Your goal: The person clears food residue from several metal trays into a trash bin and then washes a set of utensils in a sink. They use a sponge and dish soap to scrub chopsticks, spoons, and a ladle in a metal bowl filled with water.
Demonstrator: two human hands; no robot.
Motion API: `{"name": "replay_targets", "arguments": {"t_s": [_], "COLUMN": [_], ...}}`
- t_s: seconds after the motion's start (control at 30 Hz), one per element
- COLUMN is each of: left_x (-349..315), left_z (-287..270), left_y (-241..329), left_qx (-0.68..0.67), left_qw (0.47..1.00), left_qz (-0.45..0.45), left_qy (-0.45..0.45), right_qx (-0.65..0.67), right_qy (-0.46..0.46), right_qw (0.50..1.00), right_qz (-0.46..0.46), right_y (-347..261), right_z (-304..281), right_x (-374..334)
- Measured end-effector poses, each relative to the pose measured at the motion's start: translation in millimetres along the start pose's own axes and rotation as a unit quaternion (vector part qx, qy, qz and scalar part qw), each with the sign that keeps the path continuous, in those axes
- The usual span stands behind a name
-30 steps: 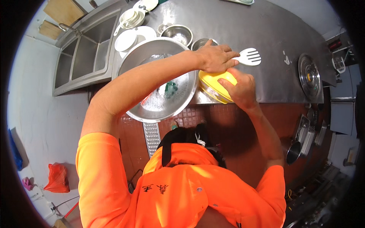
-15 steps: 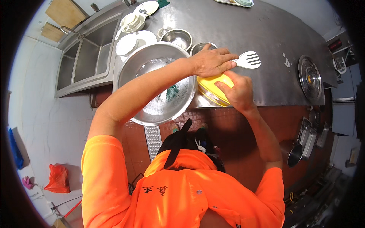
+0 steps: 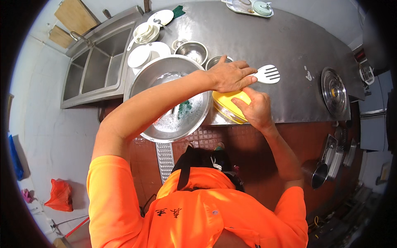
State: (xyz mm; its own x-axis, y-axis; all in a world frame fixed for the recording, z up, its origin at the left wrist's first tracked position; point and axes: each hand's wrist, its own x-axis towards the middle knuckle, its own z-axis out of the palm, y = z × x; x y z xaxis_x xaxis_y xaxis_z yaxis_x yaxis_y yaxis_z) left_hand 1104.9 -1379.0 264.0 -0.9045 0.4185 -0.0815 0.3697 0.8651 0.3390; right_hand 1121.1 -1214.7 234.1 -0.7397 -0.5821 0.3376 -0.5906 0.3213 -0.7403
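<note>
My left hand [image 3: 231, 76] reaches across with fingers spread, flat and palm down, against the far side of a yellow-lidded box [image 3: 230, 102]. Gripping the box's right side, my right hand [image 3: 255, 108] has its thumb on top of the yellow lid; its other fingers are mostly hidden. The box sits at the counter's front edge, just right of a large steel basin [image 3: 138, 84]. Inside the basin are sudsy water and a green scouring pad [image 3: 185, 108]. A white slotted turner [image 3: 269, 74] lies beyond my left fingertips, its handle partly hidden by that hand.
Behind the basin are steel bowls [image 3: 192, 52], white plates [image 3: 160, 49] and stacked white bowls [image 3: 145, 34]. A double sink [image 3: 101, 68] is at the left. On the steel counter [image 3: 295, 97], a round steel lid [image 3: 333, 91] lies right, a tray [image 3: 248, 13] far back.
The whole view has shifted slightly, so the counter appears lower. Both hands stay on the yellow-lidded box, with little movement between them and it.
</note>
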Motion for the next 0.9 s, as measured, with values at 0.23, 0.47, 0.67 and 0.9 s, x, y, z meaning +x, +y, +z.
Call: {"name": "replay_targets", "arguments": {"t_s": [0.23, 0.47, 0.67, 0.9], "left_x": [-4, -4, -5, -4], "left_z": [10, 12, 4, 4], "left_y": [-3, -12, 0, 5], "left_qx": [-0.006, -0.012, 0.028, 0.037], "left_qw": [1.000, 0.999, 0.998, 0.999], "left_qz": [0.004, 0.027, 0.041, 0.020], "left_qy": [0.021, 0.014, 0.029, 0.030], "right_qx": [-0.012, -0.028, -0.041, -0.028], "right_qy": [-0.006, -0.003, -0.013, -0.015], "right_qw": [1.000, 1.000, 0.999, 0.999], "right_qz": [-0.014, -0.009, -0.002, -0.001], "right_y": [0, 3, 4, 0], "right_z": [-1, 1, -2, -6], "right_x": [-1, 0, -5, -4]}}
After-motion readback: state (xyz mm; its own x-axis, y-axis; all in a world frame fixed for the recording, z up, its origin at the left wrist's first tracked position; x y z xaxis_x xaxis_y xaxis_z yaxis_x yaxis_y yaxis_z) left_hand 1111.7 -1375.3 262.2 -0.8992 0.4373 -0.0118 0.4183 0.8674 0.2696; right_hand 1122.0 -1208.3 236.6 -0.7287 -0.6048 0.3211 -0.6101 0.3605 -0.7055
